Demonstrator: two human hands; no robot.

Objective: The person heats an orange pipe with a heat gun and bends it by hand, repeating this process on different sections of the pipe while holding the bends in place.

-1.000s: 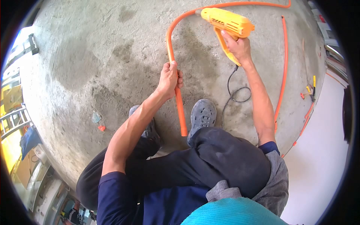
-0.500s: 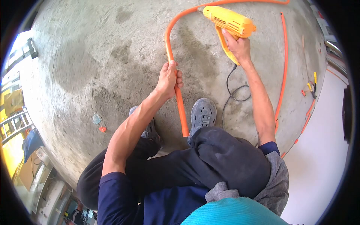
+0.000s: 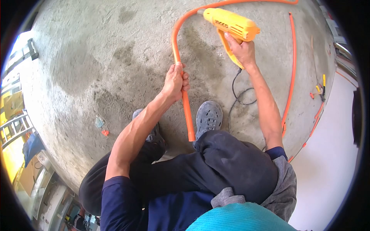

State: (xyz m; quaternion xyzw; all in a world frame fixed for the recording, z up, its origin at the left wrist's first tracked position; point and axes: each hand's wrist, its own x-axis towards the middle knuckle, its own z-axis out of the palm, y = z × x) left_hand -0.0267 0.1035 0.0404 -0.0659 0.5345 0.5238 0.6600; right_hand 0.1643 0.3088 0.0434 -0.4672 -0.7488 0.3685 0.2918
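Observation:
My left hand (image 3: 175, 81) is closed around an orange plastic pipe (image 3: 187, 115), a little above its cut end, which hangs by my shoe. From my grip the pipe runs up, bends in a wide curve and carries on to the right along the top of the view. My right hand (image 3: 243, 50) is wrapped round the handle of a yellow heat gun (image 3: 231, 24). Its metal nozzle points left, right at the curved part of the pipe. A black cord (image 3: 234, 82) trails from the handle and loops on the floor.
Rough concrete floor (image 3: 77, 69) lies all around my feet. Another orange pipe (image 3: 293, 57) stretches along the right, near pliers (image 3: 323, 88) and a white wall (image 3: 327, 165). Orange and clear scraps (image 3: 105, 133) lie at left. Ladders (image 3: 17, 129) and clutter line the left edge.
The heat gun has shifted slightly left and down, its nozzle now nearer the bend. My left hand and the pipe have moved a touch to the right.

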